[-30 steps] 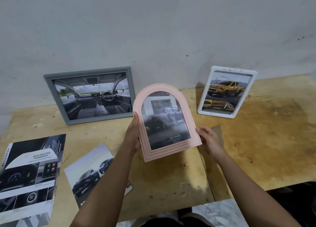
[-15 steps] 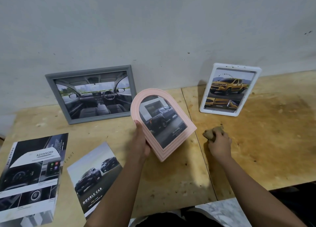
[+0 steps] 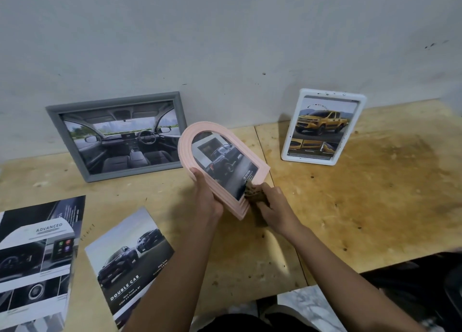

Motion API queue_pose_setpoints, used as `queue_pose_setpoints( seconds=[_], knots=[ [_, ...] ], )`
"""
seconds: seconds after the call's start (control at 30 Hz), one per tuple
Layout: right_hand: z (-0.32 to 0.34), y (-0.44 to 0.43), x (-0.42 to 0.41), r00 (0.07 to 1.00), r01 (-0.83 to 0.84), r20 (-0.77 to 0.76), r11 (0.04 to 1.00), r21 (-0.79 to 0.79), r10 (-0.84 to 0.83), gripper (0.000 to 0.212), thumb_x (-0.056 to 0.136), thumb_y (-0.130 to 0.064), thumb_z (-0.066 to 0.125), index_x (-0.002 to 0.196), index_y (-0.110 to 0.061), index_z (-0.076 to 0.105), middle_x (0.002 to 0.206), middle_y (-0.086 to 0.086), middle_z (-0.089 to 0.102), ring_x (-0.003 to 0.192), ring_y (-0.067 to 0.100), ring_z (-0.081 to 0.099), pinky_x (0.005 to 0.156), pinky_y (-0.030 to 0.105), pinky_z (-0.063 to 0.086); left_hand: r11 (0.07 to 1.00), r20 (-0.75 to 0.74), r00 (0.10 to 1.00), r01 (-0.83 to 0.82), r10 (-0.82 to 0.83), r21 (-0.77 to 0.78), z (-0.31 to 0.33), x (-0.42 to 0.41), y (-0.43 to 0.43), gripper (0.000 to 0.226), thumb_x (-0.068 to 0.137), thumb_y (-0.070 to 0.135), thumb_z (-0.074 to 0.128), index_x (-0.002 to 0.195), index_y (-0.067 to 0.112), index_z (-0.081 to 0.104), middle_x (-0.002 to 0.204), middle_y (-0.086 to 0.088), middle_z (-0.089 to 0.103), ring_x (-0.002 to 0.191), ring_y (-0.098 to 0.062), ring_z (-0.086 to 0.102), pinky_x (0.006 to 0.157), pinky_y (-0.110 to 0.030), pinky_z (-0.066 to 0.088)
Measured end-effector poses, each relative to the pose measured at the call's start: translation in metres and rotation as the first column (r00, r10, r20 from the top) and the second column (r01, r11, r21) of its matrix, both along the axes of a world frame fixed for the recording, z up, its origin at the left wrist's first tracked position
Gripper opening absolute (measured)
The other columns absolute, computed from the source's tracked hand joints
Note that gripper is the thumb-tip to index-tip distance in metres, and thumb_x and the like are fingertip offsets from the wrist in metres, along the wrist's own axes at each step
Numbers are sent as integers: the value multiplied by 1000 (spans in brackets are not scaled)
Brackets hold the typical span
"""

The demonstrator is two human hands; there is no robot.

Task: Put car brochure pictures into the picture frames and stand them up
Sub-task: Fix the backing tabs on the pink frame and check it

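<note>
A pink arched picture frame (image 3: 200, 134) with a dark car picture (image 3: 225, 164) in it is tilted above the wooden table (image 3: 375, 206). My left hand (image 3: 207, 199) grips its left edge. At the frame's lower right corner, my right hand (image 3: 275, 205) presses a small brown piece (image 3: 255, 197) against it. A grey frame (image 3: 112, 102) with a car interior picture stands against the wall at left. At right a white frame (image 3: 330, 93) with a yellow pickup picture stands the same way.
Two loose brochure pages lie on the left of the table: a dashboard page (image 3: 35, 261) and a "Double Cab" page (image 3: 130, 259). The grey wall (image 3: 225, 44) runs close behind the frames. The table's front edge is near my body.
My right hand let go of the pink frame, picked a small brown piece off the table and brought it to the frame's lower right corner. My left hand turned the frame.
</note>
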State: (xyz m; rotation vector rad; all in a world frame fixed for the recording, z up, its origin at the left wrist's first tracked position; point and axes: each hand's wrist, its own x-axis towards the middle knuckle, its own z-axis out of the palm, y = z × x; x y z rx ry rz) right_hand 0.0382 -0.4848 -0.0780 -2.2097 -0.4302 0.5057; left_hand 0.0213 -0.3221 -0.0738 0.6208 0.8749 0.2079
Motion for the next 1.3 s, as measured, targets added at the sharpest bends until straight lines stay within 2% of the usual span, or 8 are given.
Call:
queue_pose_setpoints(
  seconds=[0.23, 0.4, 0.53, 0.83, 0.97, 1.1, 1.17, 1.3],
  knots=[
    [16, 4, 2, 1000, -8, -25, 999, 41, 9, 24, 87, -6, 44, 98, -25, 52, 96, 10, 52, 91, 26, 50, 79, 40, 47, 999, 53, 998, -33, 32, 14, 6, 3, -2, 73, 77, 73, 44, 127, 19, 49, 120, -10, 60, 109, -28, 58, 97, -48, 47],
    [23, 9, -1, 995, -14, -93, 996, 87, 22, 16, 82, -14, 41, 90, -26, 49, 89, 14, 61, 82, 33, 59, 72, 47, 53, 994, 57, 998, -26, 20, 108, 16, 5, -2, 55, 90, 62, 35, 127, 23, 44, 111, -4, 60, 101, -20, 58, 80, -34, 52],
    [24, 11, -2, 985, 40, -173, 986, 160, -12, 21, 88, -2, 42, 87, -21, 50, 87, 17, 63, 82, 36, 60, 70, 43, 52, 989, 61, 998, -21, 12, 149, 17, 5, -2, 54, 90, 63, 35, 127, 24, 46, 115, -5, 60, 108, -24, 57, 97, -45, 47],
    [30, 18, -4, 901, 219, -430, 917, 334, -59, 17, 67, -20, 44, 82, -18, 51, 85, 4, 56, 81, 21, 53, 65, 28, 45, 967, -76, 997, -2, 22, 255, 16, 6, 5, 61, 90, 64, 35, 137, 25, 38, 122, -3, 54, 111, -23, 52, 100, -42, 43],
    [37, 15, -2, 718, 497, -696, 712, 496, -17, 22, 73, -10, 43, 91, -10, 56, 84, 10, 60, 70, 18, 60, 53, 21, 49, 973, -79, 996, -12, 31, 230, 21, 8, 9, 63, 88, 67, 38, 134, 24, 42, 116, -4, 58, 103, -21, 57, 99, -43, 45],
    [37, -3, 6, 488, 855, -859, 283, 435, -155, 27, 81, -2, 35, 95, -12, 55, 66, 10, 65, 48, 19, 59, 42, 17, 45, 993, -11, 1000, -28, 29, 119, 23, 7, 16, 68, 86, 68, 40, 138, 23, 39, 119, -6, 58, 104, -23, 57, 94, -41, 46],
    [33, -15, 16, 460, 887, -791, 245, 391, -403, 20, 82, -2, 37, 89, -12, 53, 78, 12, 61, 64, 22, 57, 55, 25, 44, 994, -9, 1000, -13, 14, 108, 22, 3, 20, 68, 87, 68, 39, 138, 23, 38, 120, -6, 57, 104, -23, 56, 86, -37, 47],
    [16, -44, 26, 572, 820, -179, 558, 126, -801, 9, 94, -11, 39, 100, -8, 46, 86, 4, 49, 87, 25, 48, 62, 33, 36, 997, -13, 1000, -24, 25, 74, 17, -3, 25, 67, 88, 65, 41, 135, 19, 41, 115, -6, 59, 103, -23, 57, 83, -37, 50]
  ],
)
